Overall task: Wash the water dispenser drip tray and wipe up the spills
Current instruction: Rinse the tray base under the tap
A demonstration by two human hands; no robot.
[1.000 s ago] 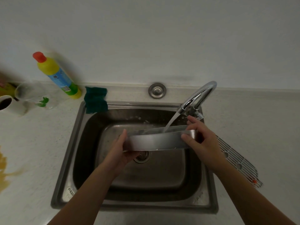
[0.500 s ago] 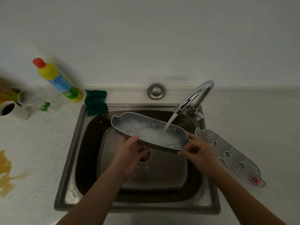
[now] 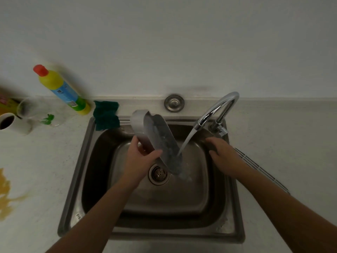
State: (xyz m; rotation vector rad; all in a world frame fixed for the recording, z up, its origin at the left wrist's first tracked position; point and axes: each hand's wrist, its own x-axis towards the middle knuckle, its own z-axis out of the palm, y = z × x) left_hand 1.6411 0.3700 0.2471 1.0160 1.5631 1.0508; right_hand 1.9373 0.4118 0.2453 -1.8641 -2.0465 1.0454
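The grey drip tray (image 3: 160, 139) is tipped steeply on end over the steel sink (image 3: 73, 179), its low end near the drain. My left hand (image 3: 140, 159) grips its near rim, thumb on the inside. Water runs from the chrome faucet (image 3: 217, 110) onto the tray's lower end. My right hand (image 3: 222, 156) holds nothing, fingers relaxed, over the sink's right side. The tray's slotted grille (image 3: 259, 168) lies on the counter to the right, partly hidden by my right arm. A yellow-brown spill (image 3: 5, 194) stains the counter at the far left.
A green sponge cloth (image 3: 105, 115) lies at the sink's back left corner. A yellow detergent bottle (image 3: 62, 90) leans against the wall. A glass (image 3: 31, 108) and a white mug (image 3: 12, 123) stand at the far left.
The tray went from level under the stream to tipped on end, pouring out its water. My right hand let go of it and moved right. My left hand keeps hold.
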